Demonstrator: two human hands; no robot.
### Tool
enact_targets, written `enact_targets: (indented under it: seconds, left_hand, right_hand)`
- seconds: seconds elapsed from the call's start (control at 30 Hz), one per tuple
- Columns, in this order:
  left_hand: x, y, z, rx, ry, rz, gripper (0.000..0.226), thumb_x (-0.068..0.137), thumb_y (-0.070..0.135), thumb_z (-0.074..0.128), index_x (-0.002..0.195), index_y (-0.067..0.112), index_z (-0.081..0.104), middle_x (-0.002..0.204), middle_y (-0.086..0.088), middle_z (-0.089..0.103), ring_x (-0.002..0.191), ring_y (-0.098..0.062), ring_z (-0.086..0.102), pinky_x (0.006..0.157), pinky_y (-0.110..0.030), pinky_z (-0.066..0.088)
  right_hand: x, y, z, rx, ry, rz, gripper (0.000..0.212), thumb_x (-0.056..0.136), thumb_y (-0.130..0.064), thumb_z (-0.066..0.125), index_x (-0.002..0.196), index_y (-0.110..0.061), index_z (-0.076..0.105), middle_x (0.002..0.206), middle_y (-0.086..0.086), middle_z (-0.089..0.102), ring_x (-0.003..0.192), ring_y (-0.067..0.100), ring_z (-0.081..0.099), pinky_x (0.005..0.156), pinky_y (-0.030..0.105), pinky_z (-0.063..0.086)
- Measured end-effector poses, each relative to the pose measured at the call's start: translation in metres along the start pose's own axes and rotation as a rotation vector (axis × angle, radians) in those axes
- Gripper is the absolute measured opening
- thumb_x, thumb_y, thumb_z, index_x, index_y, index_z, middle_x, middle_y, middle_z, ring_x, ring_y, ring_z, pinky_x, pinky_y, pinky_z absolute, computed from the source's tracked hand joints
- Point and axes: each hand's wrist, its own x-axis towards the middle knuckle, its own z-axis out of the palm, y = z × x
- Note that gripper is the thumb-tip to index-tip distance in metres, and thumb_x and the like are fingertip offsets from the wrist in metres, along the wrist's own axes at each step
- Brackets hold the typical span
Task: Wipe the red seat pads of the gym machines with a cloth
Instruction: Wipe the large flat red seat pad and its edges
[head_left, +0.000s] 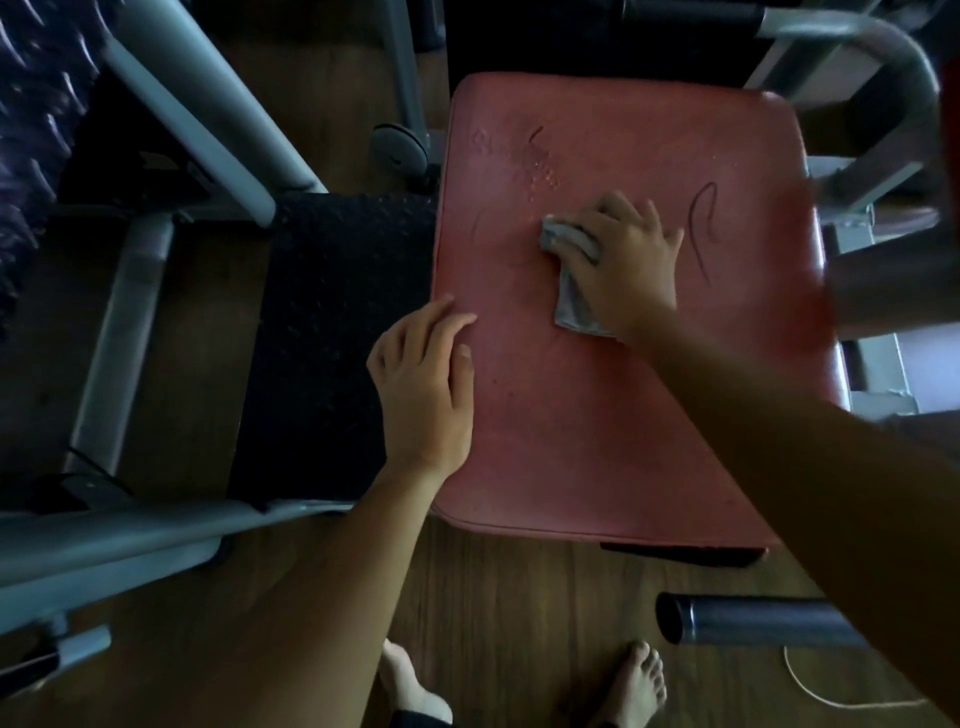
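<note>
A red seat pad (597, 426) fills the middle of the view, with dark scuff lines and a cracked patch near its far part. My right hand (623, 265) lies on the pad's centre and presses a small grey cloth (571, 301) against it, fingers curled over the cloth's bunched end. My left hand (426, 379) rests on the pad's left edge with fingers relaxed and holds nothing.
Grey machine frame tubes (171, 119) run along the left, beside a black textured mat (332, 343). More grey tubing (883, 57) curves at the top right. A dark bar (753, 621) juts out below the pad. My bare feet (636, 686) stand on the wooden floor.
</note>
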Motion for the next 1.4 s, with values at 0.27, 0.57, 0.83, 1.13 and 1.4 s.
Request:
enact_targets:
  seconds: [0.27, 0.57, 0.83, 1.13, 1.4]
  left_hand:
    - [-0.002, -0.001, -0.001, -0.030, 0.027, -0.028, 0.034, 0.102, 0.015, 0.045, 0.131, 0.022, 0.062, 0.146, 0.009, 0.052, 0.136, -0.019, 0.043, 0.116, -0.044, 0.028]
    - [-0.001, -0.001, 0.001, -0.050, 0.038, -0.076, 0.036, 0.101, 0.018, 0.042, 0.131, 0.024, 0.061, 0.146, 0.011, 0.054, 0.134, -0.016, 0.044, 0.115, -0.042, 0.028]
    - [-0.001, 0.000, 0.002, -0.054, 0.033, -0.076, 0.036, 0.101, 0.019, 0.041, 0.131, 0.024, 0.061, 0.146, 0.011, 0.054, 0.135, -0.016, 0.045, 0.115, -0.044, 0.030]
    - [-0.001, 0.000, 0.000, 0.052, 0.049, -0.031, 0.033, 0.103, 0.017, 0.044, 0.131, 0.022, 0.061, 0.146, 0.009, 0.054, 0.133, -0.023, 0.047, 0.111, -0.048, 0.033]
    - [0.000, 0.005, -0.006, 0.161, 0.019, -0.002, 0.032, 0.104, 0.020, 0.044, 0.132, 0.019, 0.060, 0.146, 0.004, 0.055, 0.131, -0.030, 0.047, 0.109, -0.058, 0.033]
  right_hand:
    - [-0.069, -0.008, -0.014, 0.006, -0.127, -0.578, 0.025, 0.091, -0.044, 0.061, 0.111, -0.034, 0.073, 0.107, -0.003, 0.067, 0.099, 0.028, 0.058, 0.080, 0.042, 0.036]
    - [0.024, -0.029, 0.010, -0.066, -0.003, -0.146, 0.030, 0.093, -0.047, 0.055, 0.113, -0.033, 0.073, 0.107, 0.004, 0.058, 0.106, 0.033, 0.053, 0.087, 0.046, 0.034]
    - [0.034, -0.013, 0.004, -0.064, 0.002, -0.098, 0.030, 0.095, -0.047, 0.053, 0.113, -0.034, 0.074, 0.106, 0.002, 0.058, 0.105, 0.032, 0.052, 0.087, 0.047, 0.034]
    - [-0.089, -0.021, -0.021, 0.029, -0.148, -0.267, 0.032, 0.090, -0.044, 0.059, 0.120, -0.040, 0.070, 0.111, -0.008, 0.060, 0.108, 0.022, 0.050, 0.083, 0.033, 0.023]
    - [-0.163, 0.073, -0.077, -0.067, -0.309, -0.373, 0.041, 0.097, -0.047, 0.048, 0.135, -0.039, 0.060, 0.133, -0.006, 0.058, 0.120, 0.024, 0.051, 0.092, 0.040, 0.035]
